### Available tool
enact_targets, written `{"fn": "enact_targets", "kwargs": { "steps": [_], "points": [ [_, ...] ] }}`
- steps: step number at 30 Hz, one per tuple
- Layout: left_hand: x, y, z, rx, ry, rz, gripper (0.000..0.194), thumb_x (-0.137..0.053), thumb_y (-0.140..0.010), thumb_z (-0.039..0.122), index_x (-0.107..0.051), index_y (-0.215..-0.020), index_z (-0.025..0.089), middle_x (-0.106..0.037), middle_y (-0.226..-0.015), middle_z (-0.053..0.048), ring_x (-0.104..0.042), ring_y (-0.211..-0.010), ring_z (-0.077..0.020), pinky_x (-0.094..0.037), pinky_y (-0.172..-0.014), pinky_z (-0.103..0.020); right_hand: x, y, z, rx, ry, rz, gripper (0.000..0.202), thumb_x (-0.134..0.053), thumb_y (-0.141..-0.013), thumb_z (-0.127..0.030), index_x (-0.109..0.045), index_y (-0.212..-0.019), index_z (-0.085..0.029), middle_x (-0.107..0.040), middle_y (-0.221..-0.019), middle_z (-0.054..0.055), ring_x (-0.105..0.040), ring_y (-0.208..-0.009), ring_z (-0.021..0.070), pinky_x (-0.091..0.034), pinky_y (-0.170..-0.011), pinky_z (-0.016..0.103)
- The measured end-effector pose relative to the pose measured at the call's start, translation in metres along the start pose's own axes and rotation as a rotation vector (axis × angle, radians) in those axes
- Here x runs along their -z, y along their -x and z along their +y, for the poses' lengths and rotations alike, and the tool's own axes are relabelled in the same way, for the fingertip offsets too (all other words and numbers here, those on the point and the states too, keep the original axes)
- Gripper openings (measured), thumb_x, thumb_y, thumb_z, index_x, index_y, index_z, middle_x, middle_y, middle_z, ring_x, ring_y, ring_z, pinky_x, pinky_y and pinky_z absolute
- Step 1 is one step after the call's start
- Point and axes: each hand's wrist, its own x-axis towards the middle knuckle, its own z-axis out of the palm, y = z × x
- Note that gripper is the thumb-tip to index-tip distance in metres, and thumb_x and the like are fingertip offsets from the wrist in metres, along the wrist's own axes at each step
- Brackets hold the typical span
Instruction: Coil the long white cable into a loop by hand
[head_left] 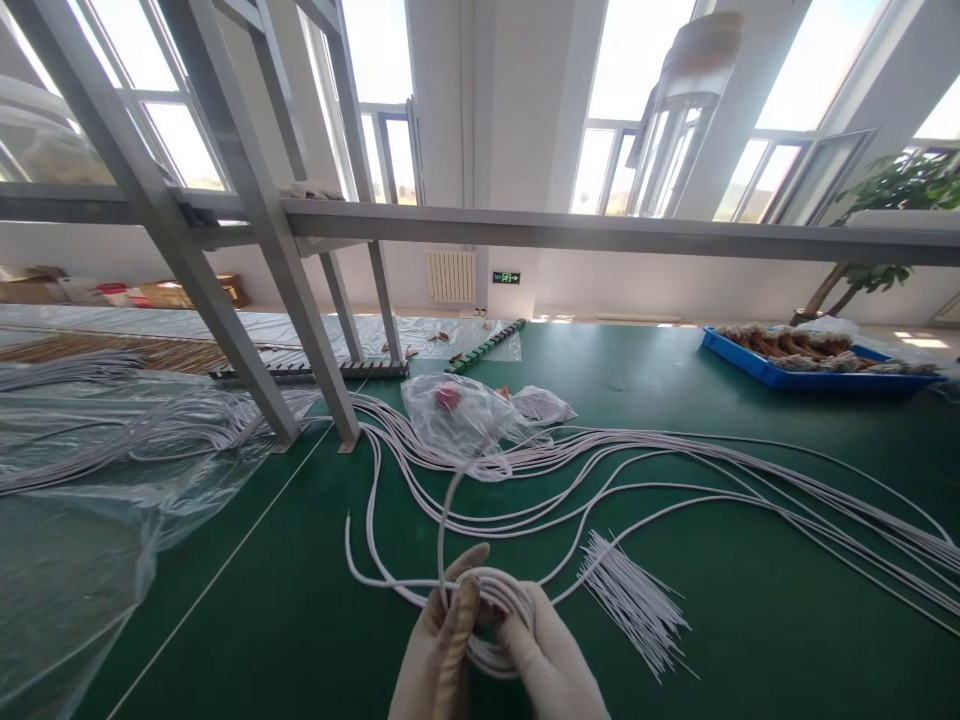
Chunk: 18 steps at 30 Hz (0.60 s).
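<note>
Both of my hands wear pale gloves and meet at the bottom middle of the view. My left hand [441,650] and my right hand [551,660] together grip a small coil of white cable [501,600] wound into loops between them. One strand rises from the coil toward a clear plastic bag [457,412] with a pink item inside. Long white cables [675,465] spread across the green table [675,620] to the right. A bundle of short thin white ties [630,600] lies just right of my right hand.
Grey metal frame legs [300,330] stand on the table at left, beside clear plastic sheeting [82,520] covering more cables. A blue tray [802,368] with parts sits at the far right. A second small bag [541,404] lies behind the first.
</note>
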Motion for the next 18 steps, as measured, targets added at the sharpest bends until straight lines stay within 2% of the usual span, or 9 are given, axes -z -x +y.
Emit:
{"fn": "enact_targets", "kwargs": {
  "steps": [2,4,7,9,11,14,16,18],
  "points": [
    [-0.001,-0.003,0.004,0.093,0.070,0.044,0.031,-0.067,-0.094,0.042,-0.068,-0.119,0.025,-0.075,-0.101,-0.007,-0.073,-0.102,-0.0281,-0.063,-0.088,-0.040,-0.006,0.002,0.008,-0.014,0.092,0.025,0.037,-0.049,-0.102,-0.048,-0.067,-0.123,-0.023,-0.075,-0.108,0.010,-0.072,-0.105,0.0324,-0.056,-0.094,0.047],
    [0.002,-0.007,0.006,0.165,0.087,0.083,0.017,-0.071,-0.090,0.032,-0.072,-0.107,0.026,-0.075,-0.100,-0.007,-0.073,-0.101,-0.0272,-0.063,-0.084,-0.038,-0.011,0.004,0.015,0.018,0.263,0.131,0.034,-0.050,-0.101,-0.036,-0.063,-0.131,-0.026,-0.073,-0.114,0.010,-0.071,-0.106,0.0321,-0.057,-0.091,0.046],
    [0.008,-0.012,0.008,0.207,0.060,0.062,0.013,-0.070,-0.092,0.038,-0.076,-0.097,0.028,-0.075,-0.100,-0.009,-0.073,-0.104,-0.0316,-0.064,-0.087,-0.044,-0.015,0.003,0.020,0.192,0.671,0.374,0.039,-0.054,-0.097,-0.025,-0.057,-0.136,-0.028,-0.069,-0.117,0.012,-0.069,-0.102,0.0336,-0.058,-0.078,0.045],
    [0.009,-0.013,0.009,0.205,0.009,0.049,0.013,-0.070,-0.091,0.040,-0.076,-0.093,0.029,-0.075,-0.097,-0.009,-0.074,-0.103,-0.0337,-0.063,-0.091,-0.049,-0.014,0.000,0.021,0.320,0.935,0.455,0.027,-0.054,-0.098,-0.022,-0.059,-0.124,-0.026,-0.068,-0.105,0.012,-0.067,-0.089,0.0323,-0.056,-0.068,0.042],
    [0.006,-0.011,0.008,0.194,-0.045,0.051,0.010,-0.070,-0.090,0.036,-0.076,-0.089,0.028,-0.075,-0.094,-0.010,-0.074,-0.102,-0.0340,-0.062,-0.095,-0.051,-0.014,-0.004,0.022,0.414,1.131,0.462,0.013,-0.051,-0.098,-0.018,-0.059,-0.107,-0.025,-0.066,-0.092,0.009,-0.063,-0.077,0.0289,-0.053,-0.063,0.039],
    [0.000,-0.005,0.000,0.143,-0.076,0.083,0.016,-0.063,-0.094,0.039,-0.074,-0.098,0.028,-0.074,-0.103,-0.012,-0.073,-0.103,-0.0346,-0.061,-0.095,-0.052,-0.016,-0.008,0.026,0.464,1.282,0.461,0.013,-0.047,-0.095,-0.014,-0.054,-0.090,-0.024,-0.060,-0.079,0.006,-0.057,-0.066,0.0261,-0.048,-0.059,0.039],
    [0.001,-0.003,-0.008,0.088,-0.081,0.126,0.026,-0.050,-0.099,0.043,-0.071,-0.110,0.031,-0.072,-0.113,-0.012,-0.072,-0.107,-0.0345,-0.061,-0.095,-0.053,-0.018,-0.008,0.030,0.449,1.270,0.465,0.013,-0.046,-0.094,-0.016,-0.053,-0.087,-0.024,-0.058,-0.078,0.006,-0.055,-0.065,0.0262,-0.047,-0.059,0.039],
    [0.009,-0.006,-0.017,0.045,-0.148,0.170,0.035,-0.040,-0.101,0.044,-0.070,-0.114,0.031,-0.071,-0.116,-0.013,-0.070,-0.111,-0.0361,-0.060,-0.096,-0.056,-0.015,-0.005,0.033,0.440,1.137,0.403,0.009,-0.048,-0.097,-0.022,-0.056,-0.094,-0.023,-0.060,-0.085,0.007,-0.059,-0.072,0.0272,-0.050,-0.063,0.040]
  ]
}}
